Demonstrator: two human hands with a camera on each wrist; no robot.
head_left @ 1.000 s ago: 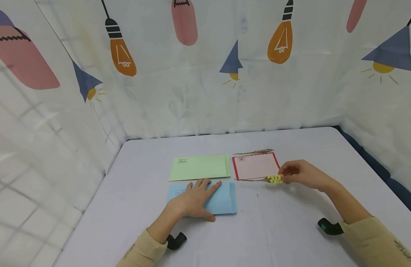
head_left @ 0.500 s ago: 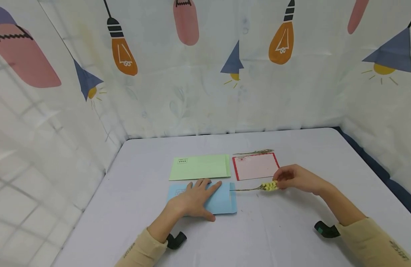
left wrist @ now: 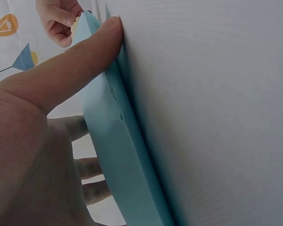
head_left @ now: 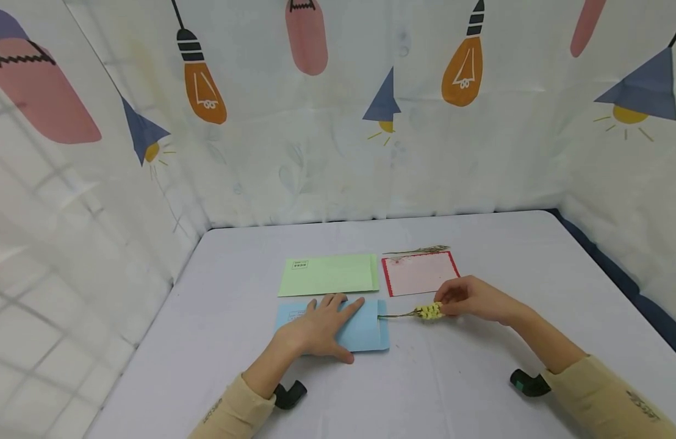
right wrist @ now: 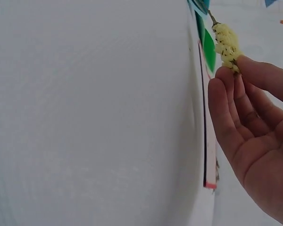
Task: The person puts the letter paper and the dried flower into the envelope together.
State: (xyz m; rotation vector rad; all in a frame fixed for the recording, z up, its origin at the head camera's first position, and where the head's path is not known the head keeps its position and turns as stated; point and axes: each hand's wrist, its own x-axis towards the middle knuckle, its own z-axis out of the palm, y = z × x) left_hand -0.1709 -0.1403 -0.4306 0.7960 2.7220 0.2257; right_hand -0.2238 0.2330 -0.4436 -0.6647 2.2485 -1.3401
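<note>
Yellow flower sprig (head_left: 428,311), knobbly-headed, thin-stemmed, pinched by right hand (head_left: 472,299); rectangular blue envelope (head_left: 369,332) beneath outspread left hand (head_left: 321,332); pale, smooth tabletop (head_left: 448,390); creased, lamp-printed white sheeting (head_left: 327,158) behind.

Near envelope (head_left: 365,332) before far envelope (head_left: 329,275), card (head_left: 423,273) to the right of the far one.
On the counter (head_left: 442,390) I see a loose sprig (head_left: 420,250) along the card's far edge, and the card's left edge just beside the far envelope. From my end, the left hand (head_left: 324,326) lies across the near envelope; the right hand (head_left: 467,299) is well to its right, at the card's near side. Between the hands I have the flower sprig (head_left: 427,311), stem pointing left to the near envelope's right end; I can't tell whether its tip is on or in it. Behind the counter hangs the cloth wall (head_left: 316,164).
</note>
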